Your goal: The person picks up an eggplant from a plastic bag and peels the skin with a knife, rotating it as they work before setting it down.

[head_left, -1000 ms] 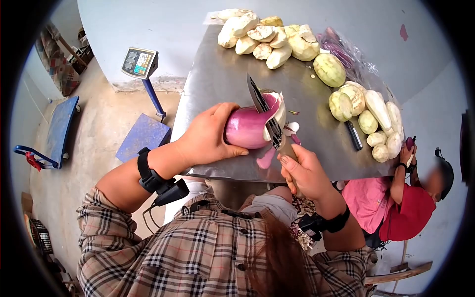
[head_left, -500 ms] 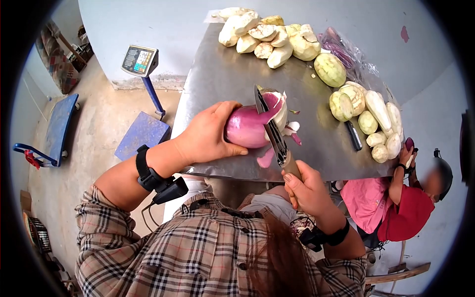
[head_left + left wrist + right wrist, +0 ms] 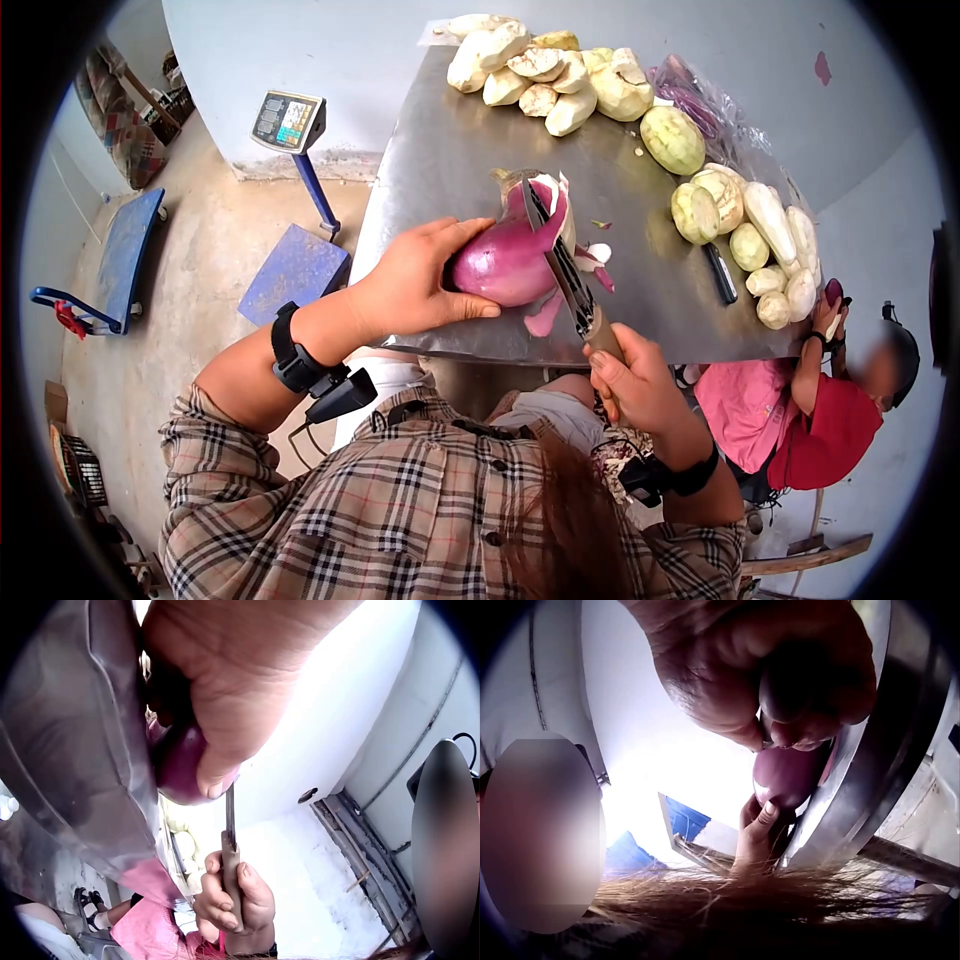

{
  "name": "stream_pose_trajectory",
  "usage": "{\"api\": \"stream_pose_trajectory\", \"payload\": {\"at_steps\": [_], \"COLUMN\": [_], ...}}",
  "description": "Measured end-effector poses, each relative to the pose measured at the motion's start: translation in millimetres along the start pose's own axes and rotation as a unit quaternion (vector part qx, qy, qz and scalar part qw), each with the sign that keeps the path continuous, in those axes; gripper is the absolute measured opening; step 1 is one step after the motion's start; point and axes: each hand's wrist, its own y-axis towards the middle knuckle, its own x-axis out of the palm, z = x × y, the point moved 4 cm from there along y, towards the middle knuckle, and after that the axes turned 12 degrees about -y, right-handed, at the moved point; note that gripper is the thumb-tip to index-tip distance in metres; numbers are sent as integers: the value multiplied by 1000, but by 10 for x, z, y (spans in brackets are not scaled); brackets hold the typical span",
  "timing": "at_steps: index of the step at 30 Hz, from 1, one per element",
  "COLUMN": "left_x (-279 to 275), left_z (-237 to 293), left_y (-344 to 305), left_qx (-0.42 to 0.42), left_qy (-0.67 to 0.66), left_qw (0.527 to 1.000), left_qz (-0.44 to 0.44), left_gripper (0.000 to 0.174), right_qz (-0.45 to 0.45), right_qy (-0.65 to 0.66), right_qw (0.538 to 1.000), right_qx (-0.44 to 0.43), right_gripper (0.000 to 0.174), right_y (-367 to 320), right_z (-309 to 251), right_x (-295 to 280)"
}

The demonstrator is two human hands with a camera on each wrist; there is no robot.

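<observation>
**Glossy, rounded purple eggplant (image 3: 503,268) being held tight**

In the foreground, the right hand (image 3: 645,385) is gripping a tan-handled, dark-bladed metal peeler (image 3: 572,282), its blade crossing the eggplant's partly peeled end. Just beyond, the left hand (image 3: 425,275) is clasping the opposite end, with the eggplant sitting between both hands. Behind, pale, oval peeled eggplants (image 3: 508,86) are lying heaped on a shiny grey metal table (image 3: 450,150).

Part of eggplant (image 3: 498,268) hidden by knife (image 3: 563,265); handle (image 3: 605,335) partly covered by right hand (image 3: 640,385). Left hand (image 3: 232,690) cut off by top edge in left wrist view. Face of person in red (image 3: 828,435) blurred. Readout on scale (image 3: 288,120) too small to be read.
</observation>
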Motion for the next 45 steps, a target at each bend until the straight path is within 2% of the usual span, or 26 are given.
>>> {"api": "stream_pose_trajectory", "payload": {"at_steps": [11,14,20,26,29,35,38,41,45], "left_x": [32,47,55,82,94,106,105,105,124], "left_z": [-1,6,39,66,52,47,58,57,38], "left_y": [-30,-33,-46,-46,-46,-32,-32,-40,-44], "left_qx": [17,8,10,-5,-3,-5,-6,-11,-10], "left_qy": [14,18,33,53,65,73,75,79,82], "left_qw": [1000,1000,999,998,997,996,996,996,995], "left_qz": [21,19,32,36,40,43,40,41,49], "left_gripper": [85,84,82,82,83,83,83,83,84], "right_qz": [-18,2,57,78,70,75,79,67,79], "right_qy": [-13,-18,-108,-160,-140,-161,-173,-179,-177], "right_qw": [1000,1000,992,983,986,984,979,981,980], "right_qx": [-9,1,-32,-51,-62,-20,-76,-32,-41], "right_gripper": [21,21,23,22,23,25,20,24,24], "right_y": [231,147,-63,56,191,204,106,-45,-83], "right_z": [-146,-131,4,-136,-198,-237,-136,-60,-81], "right_x": [35,56,67,58,65,71,96,109,122]}}
